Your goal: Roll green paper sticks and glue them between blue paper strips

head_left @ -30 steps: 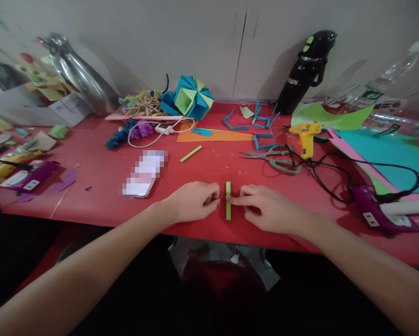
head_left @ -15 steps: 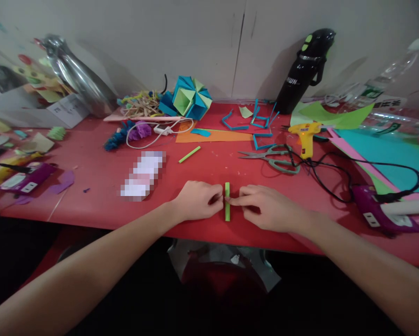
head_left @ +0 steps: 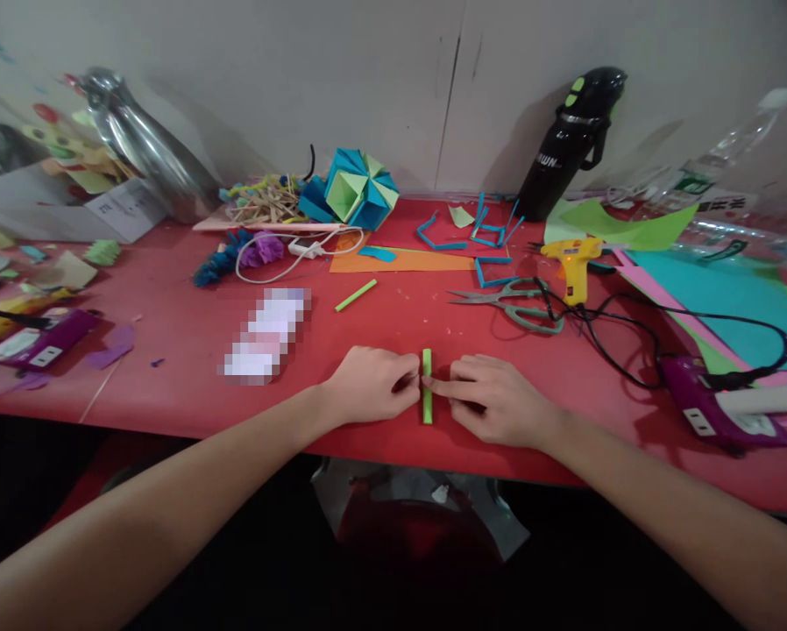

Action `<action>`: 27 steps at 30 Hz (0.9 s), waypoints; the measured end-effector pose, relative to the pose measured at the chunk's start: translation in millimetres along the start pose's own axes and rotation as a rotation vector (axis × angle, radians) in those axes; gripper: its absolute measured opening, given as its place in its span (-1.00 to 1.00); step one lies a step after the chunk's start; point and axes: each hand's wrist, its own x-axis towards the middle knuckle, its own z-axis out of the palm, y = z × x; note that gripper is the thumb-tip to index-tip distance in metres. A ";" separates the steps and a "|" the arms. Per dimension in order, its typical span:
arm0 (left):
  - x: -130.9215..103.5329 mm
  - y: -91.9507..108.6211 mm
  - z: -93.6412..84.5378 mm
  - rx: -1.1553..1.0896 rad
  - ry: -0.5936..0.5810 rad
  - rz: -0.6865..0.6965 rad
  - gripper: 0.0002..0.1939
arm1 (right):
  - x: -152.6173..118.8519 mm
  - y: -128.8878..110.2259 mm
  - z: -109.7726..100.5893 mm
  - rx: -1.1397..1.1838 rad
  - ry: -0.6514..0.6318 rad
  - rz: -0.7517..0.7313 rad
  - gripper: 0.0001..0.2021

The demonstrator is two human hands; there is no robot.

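A light green paper strip (head_left: 427,407) lies upright in the view near the front edge of the red table (head_left: 189,394). My left hand (head_left: 377,384) is at its left side with fingers curled in a pinch; what they hold, if anything, is hidden. From the right, the index finger of my right hand (head_left: 492,394) stretches out and rests on the strip, while its other fingers are bent and hold nothing. Farther back lies a second, shorter green strip (head_left: 356,295), touched by neither hand.
Scissors (head_left: 525,305) and a yellow glue gun (head_left: 572,263) with black cables lie at the right. A blurred phone-like object (head_left: 266,336) is to the left. Behind are a paper ball (head_left: 360,188), a black bottle (head_left: 568,145) and a purple power strip (head_left: 722,403) farther right.
The whole view has shifted slightly, so things appear a little lower. Both hands stay at the green strip in nearly the same pose.
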 end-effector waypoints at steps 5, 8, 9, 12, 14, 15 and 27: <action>0.2 0.3 -0.6 0.003 0.002 0.000 -0.83 | 0.5 0.3 -0.1 -0.001 0.019 -0.010 -0.62; 0.2 0.3 -0.2 0.001 -0.005 -0.002 -0.83 | 0.8 0.5 0.0 0.003 0.027 -0.014 -0.63; 0.2 0.2 0.0 0.002 -0.008 -0.006 -0.83 | 0.9 0.6 0.2 0.009 0.033 -0.017 -0.63; 0.3 -0.2 1.2 0.005 0.001 -0.015 -0.84 | 1.0 1.1 1.2 0.021 0.057 -0.029 -0.64; 0.4 -0.6 2.1 0.004 0.010 -0.015 -0.85 | 1.1 1.3 1.7 0.017 0.064 -0.029 -0.64; 0.5 -0.8 2.6 0.004 0.012 -0.014 -0.85 | 1.2 1.4 1.9 0.014 0.062 -0.026 -0.64; 0.6 -1.2 4.4 0.004 0.033 -0.007 -0.86 | 1.2 1.9 2.7 0.017 0.061 -0.015 -0.64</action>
